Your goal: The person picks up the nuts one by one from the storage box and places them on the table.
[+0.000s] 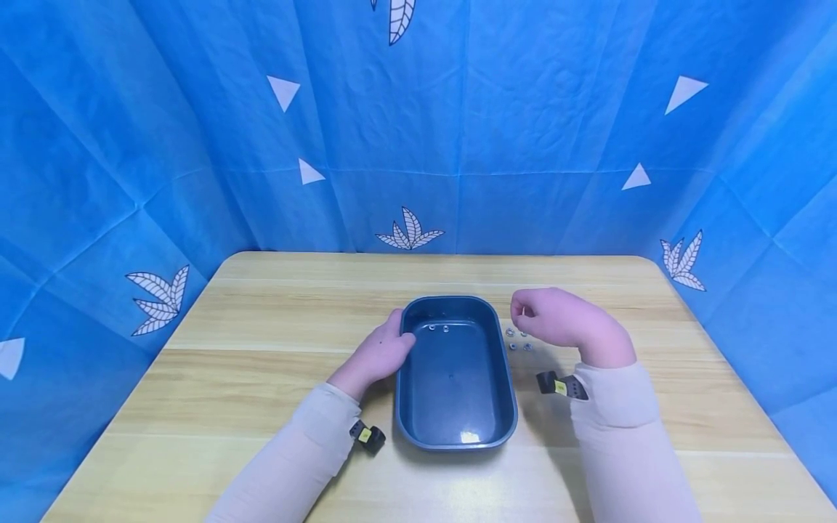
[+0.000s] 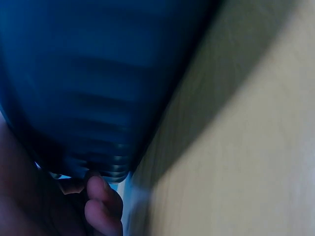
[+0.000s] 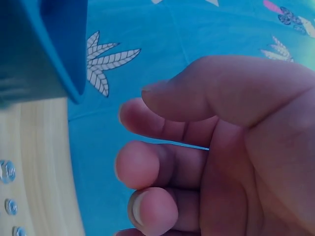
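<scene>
A dark blue rectangular tray (image 1: pixel 458 392) sits in front of me in the head view. My left hand (image 1: pixel 379 350) grips its left side, thumb over the rim; the left wrist view shows fingers (image 2: pixel 104 206) against the outer wall. Two small metal nuts (image 1: pixel 446 329) lie inside the tray near its far end. To the tray's right, several more nuts (image 1: pixel 513 346) rest on the table. Above them hovers my right hand (image 1: pixel 567 319), fingers loosely bent and thumb near the index finger. Nothing shows between its fingertips in the right wrist view, where loose nuts (image 3: pixel 11 206) appear at the left.
The light wooden table (image 1: pixel 261 407) ends at a far edge against a blue patterned curtain (image 1: pixel 458 131), which also hangs on both sides. Black camera straps (image 1: pixel 369 438) are on both wrists, the left one close to the tray's side.
</scene>
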Tool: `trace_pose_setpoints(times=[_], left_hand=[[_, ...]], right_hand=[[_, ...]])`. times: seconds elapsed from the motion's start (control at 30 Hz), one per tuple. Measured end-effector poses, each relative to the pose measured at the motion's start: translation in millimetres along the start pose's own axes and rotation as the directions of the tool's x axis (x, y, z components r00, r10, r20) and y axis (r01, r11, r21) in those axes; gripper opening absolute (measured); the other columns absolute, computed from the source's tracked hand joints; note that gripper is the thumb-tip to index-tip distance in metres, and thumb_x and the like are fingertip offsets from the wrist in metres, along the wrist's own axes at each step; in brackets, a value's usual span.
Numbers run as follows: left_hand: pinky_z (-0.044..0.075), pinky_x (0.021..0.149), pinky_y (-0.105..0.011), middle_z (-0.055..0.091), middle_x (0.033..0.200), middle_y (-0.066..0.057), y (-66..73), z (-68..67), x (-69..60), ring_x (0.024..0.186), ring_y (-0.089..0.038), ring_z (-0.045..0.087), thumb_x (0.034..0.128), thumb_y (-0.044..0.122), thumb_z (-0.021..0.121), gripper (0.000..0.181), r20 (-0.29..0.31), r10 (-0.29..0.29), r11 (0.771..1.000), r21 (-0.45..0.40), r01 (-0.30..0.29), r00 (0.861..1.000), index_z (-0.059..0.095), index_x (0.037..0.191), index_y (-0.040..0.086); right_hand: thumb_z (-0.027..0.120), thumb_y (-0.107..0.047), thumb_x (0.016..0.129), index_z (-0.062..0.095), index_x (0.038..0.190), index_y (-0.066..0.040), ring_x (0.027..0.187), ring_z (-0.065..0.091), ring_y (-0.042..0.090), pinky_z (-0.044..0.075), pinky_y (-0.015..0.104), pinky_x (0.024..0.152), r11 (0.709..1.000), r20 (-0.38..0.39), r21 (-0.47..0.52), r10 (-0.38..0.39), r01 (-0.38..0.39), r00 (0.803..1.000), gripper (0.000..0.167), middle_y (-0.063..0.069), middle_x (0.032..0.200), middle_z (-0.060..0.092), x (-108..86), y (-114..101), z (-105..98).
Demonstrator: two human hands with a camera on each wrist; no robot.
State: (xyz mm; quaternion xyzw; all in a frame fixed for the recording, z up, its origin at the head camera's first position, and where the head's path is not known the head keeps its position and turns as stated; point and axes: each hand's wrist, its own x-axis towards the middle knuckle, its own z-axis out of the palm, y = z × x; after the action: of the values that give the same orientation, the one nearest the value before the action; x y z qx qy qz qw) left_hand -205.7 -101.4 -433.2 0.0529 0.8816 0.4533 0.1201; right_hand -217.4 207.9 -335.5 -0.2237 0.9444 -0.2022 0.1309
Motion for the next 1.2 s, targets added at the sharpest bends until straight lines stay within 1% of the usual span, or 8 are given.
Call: trace_pose_setpoints(times=[0.23, 0.47, 0.7, 0.9, 1.1, 1.2], left_hand=[[0.034, 0.110, -0.064, 0.043, 0.155, -0.010, -0.3, -0.4, -0.2, 0.142, -0.035, 0.040, 0.1034, 0.032, 0.043, 0.055, -0.003, -0.001, 1.000, 0.005, 0.001, 1.000, 0.033, 0.154, 0.013], [0.032, 0.111, -0.063, 0.042, 0.157, -0.009, 0.1, -1.0, -0.3, 0.144, -0.034, 0.038, 0.1033, 0.031, 0.043, 0.055, 0.001, -0.004, 1.000, -0.003, 0.004, 1.000, 0.032, 0.155, 0.013], [0.033, 0.111, -0.063, 0.042, 0.156, -0.009, -0.4, -0.9, 0.2, 0.143, -0.034, 0.038, 0.1036, 0.032, 0.042, 0.056, 0.003, -0.005, 1.000, -0.010, 0.005, 1.000, 0.032, 0.155, 0.014], [0.033, 0.110, -0.064, 0.044, 0.155, -0.009, -0.7, -0.3, 0.4, 0.143, -0.034, 0.039, 0.1037, 0.032, 0.042, 0.055, 0.003, -0.001, 1.000, -0.012, 0.001, 1.000, 0.033, 0.154, 0.014], [0.033, 0.110, -0.063, 0.043, 0.156, -0.009, -2.3, 0.2, 0.8, 0.143, -0.033, 0.039, 0.1039, 0.032, 0.042, 0.055, 0.003, 0.002, 1.000, -0.008, -0.002, 1.000, 0.032, 0.155, 0.014], [0.033, 0.110, -0.063, 0.043, 0.156, -0.008, -2.7, -0.2, 1.3, 0.143, -0.033, 0.039, 0.1038, 0.032, 0.042, 0.055, 0.002, 0.005, 1.000, -0.004, -0.005, 1.000, 0.032, 0.155, 0.014]], right_hand=[[0.050, -0.013, 0.094, 0.062, 0.092, -0.017, 0.071, 0.053, 0.017, 0.045, 0.036, 0.068, 0.999, -0.008, -0.011, -0.041, 0.041, 0.999, 0.013, -0.005, 0.081, 0.062, 3.2, -11, 1], [0.050, -0.009, 0.092, 0.061, 0.093, -0.016, 0.064, 0.052, 0.015, 0.044, 0.035, 0.066, 0.996, 0.002, 0.013, -0.088, 0.088, 0.996, 0.013, -0.002, 0.078, 0.057, 7.7, -20, 3], [0.050, -0.010, 0.093, 0.061, 0.093, -0.017, 0.059, 0.053, 0.015, 0.046, 0.036, 0.063, 0.995, 0.025, 0.015, -0.094, 0.094, 0.995, 0.013, -0.003, 0.076, 0.057, 15.1, -28, 6], [0.055, -0.013, 0.094, 0.064, 0.098, -0.018, 0.069, 0.055, 0.017, 0.048, 0.035, 0.061, 0.995, 0.046, -0.003, -0.096, 0.097, 0.994, 0.011, -0.002, 0.084, 0.060, 23.5, -38, 11], [0.058, -0.018, 0.096, 0.067, 0.104, -0.017, 0.079, 0.058, 0.018, 0.051, 0.035, 0.070, 0.994, 0.060, -0.031, -0.099, 0.101, 0.993, 0.012, -0.004, 0.090, 0.063, 31.8, -46, 19], [0.060, -0.020, 0.097, 0.068, 0.108, -0.016, 0.081, 0.058, 0.017, 0.051, 0.034, 0.073, 0.993, 0.074, -0.043, -0.106, 0.109, 0.992, 0.015, -0.004, 0.091, 0.064, 35.4, -50, 23]])
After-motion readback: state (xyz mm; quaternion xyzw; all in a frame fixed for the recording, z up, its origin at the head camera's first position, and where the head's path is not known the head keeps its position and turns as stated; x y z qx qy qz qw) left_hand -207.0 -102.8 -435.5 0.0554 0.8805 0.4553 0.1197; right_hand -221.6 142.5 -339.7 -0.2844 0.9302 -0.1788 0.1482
